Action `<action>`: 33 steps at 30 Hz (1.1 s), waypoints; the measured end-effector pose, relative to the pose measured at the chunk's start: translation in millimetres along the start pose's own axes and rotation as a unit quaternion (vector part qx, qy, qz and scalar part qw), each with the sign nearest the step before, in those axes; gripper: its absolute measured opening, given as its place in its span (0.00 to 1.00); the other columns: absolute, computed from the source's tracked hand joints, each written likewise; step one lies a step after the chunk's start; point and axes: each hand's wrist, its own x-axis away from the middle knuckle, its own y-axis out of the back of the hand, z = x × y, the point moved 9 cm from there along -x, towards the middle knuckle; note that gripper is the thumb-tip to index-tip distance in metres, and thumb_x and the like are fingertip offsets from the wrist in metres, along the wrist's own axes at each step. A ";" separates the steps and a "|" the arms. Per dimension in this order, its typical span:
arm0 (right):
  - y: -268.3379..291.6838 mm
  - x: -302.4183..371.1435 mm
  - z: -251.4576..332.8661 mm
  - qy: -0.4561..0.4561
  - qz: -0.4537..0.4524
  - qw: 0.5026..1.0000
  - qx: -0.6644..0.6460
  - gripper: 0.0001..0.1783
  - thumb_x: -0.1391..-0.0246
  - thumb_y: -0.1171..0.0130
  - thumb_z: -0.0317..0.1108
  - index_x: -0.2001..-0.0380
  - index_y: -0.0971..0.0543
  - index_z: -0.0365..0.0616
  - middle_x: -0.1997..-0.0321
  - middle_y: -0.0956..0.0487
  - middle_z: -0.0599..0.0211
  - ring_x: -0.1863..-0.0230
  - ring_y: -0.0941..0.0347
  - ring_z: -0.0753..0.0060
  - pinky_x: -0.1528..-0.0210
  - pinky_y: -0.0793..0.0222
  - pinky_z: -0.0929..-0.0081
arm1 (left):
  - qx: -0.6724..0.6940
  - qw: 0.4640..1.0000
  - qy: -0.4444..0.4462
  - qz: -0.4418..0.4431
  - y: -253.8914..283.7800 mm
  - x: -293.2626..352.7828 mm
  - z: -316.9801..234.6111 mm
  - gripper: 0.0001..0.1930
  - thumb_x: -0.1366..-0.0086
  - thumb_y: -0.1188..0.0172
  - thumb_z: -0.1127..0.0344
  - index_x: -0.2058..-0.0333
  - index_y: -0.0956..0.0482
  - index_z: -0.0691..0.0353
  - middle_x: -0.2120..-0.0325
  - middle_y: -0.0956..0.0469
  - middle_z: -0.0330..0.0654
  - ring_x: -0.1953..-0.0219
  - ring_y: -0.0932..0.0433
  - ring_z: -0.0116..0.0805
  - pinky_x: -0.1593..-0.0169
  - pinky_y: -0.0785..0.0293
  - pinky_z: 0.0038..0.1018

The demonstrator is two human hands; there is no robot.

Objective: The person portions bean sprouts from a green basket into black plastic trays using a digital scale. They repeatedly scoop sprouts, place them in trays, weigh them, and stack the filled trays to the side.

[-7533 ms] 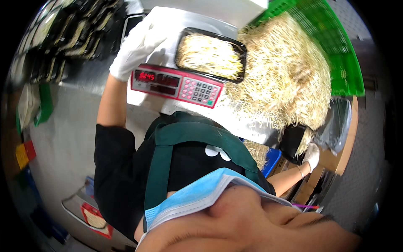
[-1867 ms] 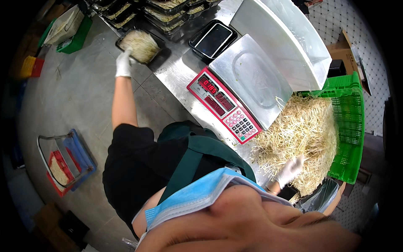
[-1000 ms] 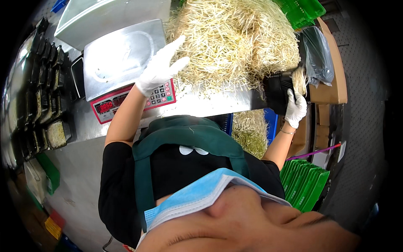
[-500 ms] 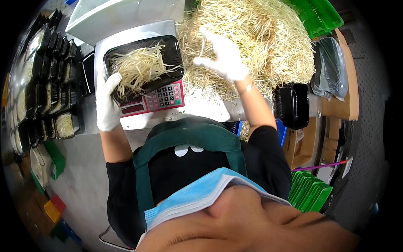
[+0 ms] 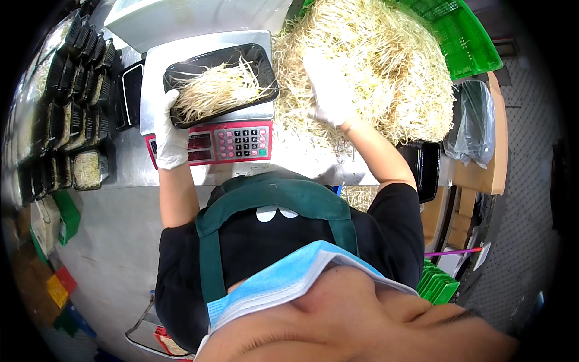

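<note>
My left hand [image 5: 170, 136], in a white glove, grips the near left corner of a black plastic tray [image 5: 269, 75] with its thumb over the rim. A loose heap of bean sprouts [image 5: 220, 90] lies in the tray. The tray is over the metal plate [image 5: 151, 51] of a red-framed scale [image 5: 241, 142]; whether it rests fully on the plate, I cannot tell. My right hand [image 5: 330, 90], also gloved in white, lies against the left side of a large sprout pile [image 5: 386, 60]. Its fingers look stretched out, their tips blending into the pale sprouts.
Stacked black trays of sprouts [image 5: 72, 123] stand at the left, beside a dark white-edged object [image 5: 129, 93]. A white tub [image 5: 193, 24] and a green crate [image 5: 461, 36] are behind. Empty black trays [image 5: 428, 172] and a plastic-wrapped bundle [image 5: 470, 123] sit at the right.
The tray has shifted away from the scale's keypad, back over its plate, with my left hand on it. My right hand has moved from spread above the pile to against it. The view has shifted slightly.
</note>
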 end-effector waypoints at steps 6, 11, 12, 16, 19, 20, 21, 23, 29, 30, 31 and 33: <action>18.4 -42.3 -31.8 -0.052 0.004 0.998 0.046 0.58 0.69 0.29 0.47 0.35 0.47 0.39 0.43 0.33 0.44 0.41 0.37 0.47 0.37 0.44 0.58 | -0.086 0.996 0.006 0.032 -7.5 8.7 -3.4 0.20 0.45 0.40 0.69 0.53 0.27 0.68 0.59 0.22 0.46 0.60 0.21 0.35 0.52 0.25 0.30; -1.2 7.3 10.8 0.023 -0.003 0.999 0.025 0.55 0.66 0.32 0.47 0.37 0.45 0.35 0.55 0.26 0.49 0.52 0.30 0.51 0.47 0.35 0.58 | -0.069 0.991 -0.104 0.054 -17.4 32.4 -36.1 0.24 0.44 0.49 0.71 0.48 0.32 0.72 0.55 0.25 0.50 0.54 0.23 0.39 0.49 0.27 0.32; 10.6 18.5 26.6 0.086 -0.096 0.990 0.050 0.54 0.67 0.31 0.44 0.37 0.44 0.34 0.57 0.25 0.50 0.54 0.28 0.52 0.49 0.34 0.58 | -0.070 0.988 -0.119 0.069 -20.4 36.7 -40.8 0.24 0.44 0.50 0.71 0.47 0.33 0.72 0.54 0.25 0.51 0.53 0.24 0.40 0.48 0.27 0.33; 16.1 -11.4 15.5 0.028 -0.003 0.999 0.016 0.54 0.69 0.32 0.42 0.37 0.44 0.35 0.55 0.25 0.49 0.53 0.29 0.51 0.49 0.33 0.60 | -0.044 0.995 -0.082 -0.017 4.6 29.9 -25.4 0.20 0.44 0.46 0.71 0.52 0.29 0.71 0.58 0.23 0.48 0.58 0.22 0.37 0.51 0.26 0.31; 6.7 -36.7 -20.2 -0.047 0.105 0.993 0.004 0.55 0.70 0.32 0.42 0.37 0.44 0.37 0.58 0.25 0.50 0.56 0.27 0.53 0.52 0.30 0.63 | -0.035 0.997 -0.071 -0.016 3.5 31.0 -21.1 0.18 0.47 0.42 0.70 0.55 0.26 0.69 0.61 0.22 0.46 0.60 0.22 0.37 0.52 0.25 0.31; 3.7 -35.0 -20.8 -0.018 0.057 0.998 0.027 0.56 0.70 0.31 0.43 0.37 0.45 0.36 0.59 0.24 0.50 0.58 0.26 0.53 0.54 0.30 0.64 | -0.030 0.997 -0.075 -0.002 -9.3 38.1 -25.8 0.18 0.47 0.42 0.70 0.56 0.25 0.68 0.61 0.22 0.46 0.60 0.22 0.37 0.52 0.25 0.31; 1.8 -32.3 -14.1 0.015 0.012 0.999 0.049 0.57 0.70 0.31 0.44 0.37 0.46 0.34 0.61 0.23 0.50 0.60 0.25 0.54 0.57 0.29 0.64 | -0.032 0.998 -0.062 -0.003 -7.8 39.0 -24.6 0.19 0.47 0.42 0.70 0.56 0.26 0.68 0.61 0.22 0.46 0.60 0.22 0.37 0.52 0.25 0.31; -9.5 -29.9 -14.9 0.008 0.036 0.996 0.079 0.56 0.70 0.31 0.45 0.37 0.44 0.36 0.64 0.22 0.52 0.62 0.24 0.54 0.59 0.28 0.64 | -0.035 0.999 -0.034 -0.008 2.1 38.3 -21.5 0.19 0.47 0.42 0.70 0.55 0.26 0.68 0.61 0.22 0.46 0.60 0.22 0.37 0.53 0.25 0.31; 34.3 -5.3 -30.6 -0.150 0.093 0.984 -0.029 0.45 0.65 0.31 0.47 0.42 0.33 0.42 0.56 0.22 0.55 0.58 0.24 0.57 0.58 0.27 0.66 | -0.059 0.997 -0.043 0.013 8.0 44.6 -26.2 0.22 0.45 0.45 0.68 0.50 0.29 0.66 0.57 0.24 0.44 0.56 0.24 0.35 0.51 0.27 0.30; 52.8 0.2 -37.6 -0.136 0.012 0.988 -0.075 0.44 0.64 0.31 0.45 0.41 0.34 0.42 0.53 0.23 0.56 0.56 0.24 0.59 0.55 0.28 0.67 | -0.059 0.997 -0.047 0.031 3.5 45.7 -27.2 0.23 0.45 0.46 0.68 0.49 0.30 0.66 0.56 0.24 0.45 0.55 0.24 0.36 0.50 0.28 0.31; 67.0 9.4 -47.0 -0.120 -0.069 0.983 -0.119 0.44 0.63 0.31 0.43 0.40 0.35 0.42 0.50 0.24 0.56 0.53 0.25 0.62 0.52 0.28 0.69 | -0.069 0.996 -0.044 0.031 6.1 43.4 -25.5 0.24 0.45 0.46 0.67 0.48 0.31 0.67 0.55 0.25 0.46 0.54 0.25 0.36 0.49 0.28 0.31; 53.9 29.1 -84.2 -0.181 -0.147 0.827 -0.512 0.46 0.60 0.30 0.31 0.37 0.41 0.41 0.41 0.30 0.58 0.44 0.30 0.68 0.43 0.33 0.72 | -0.091 0.995 -0.029 0.038 -2.0 40.3 -18.8 0.26 0.45 0.46 0.66 0.46 0.33 0.67 0.53 0.26 0.47 0.52 0.25 0.37 0.48 0.28 0.32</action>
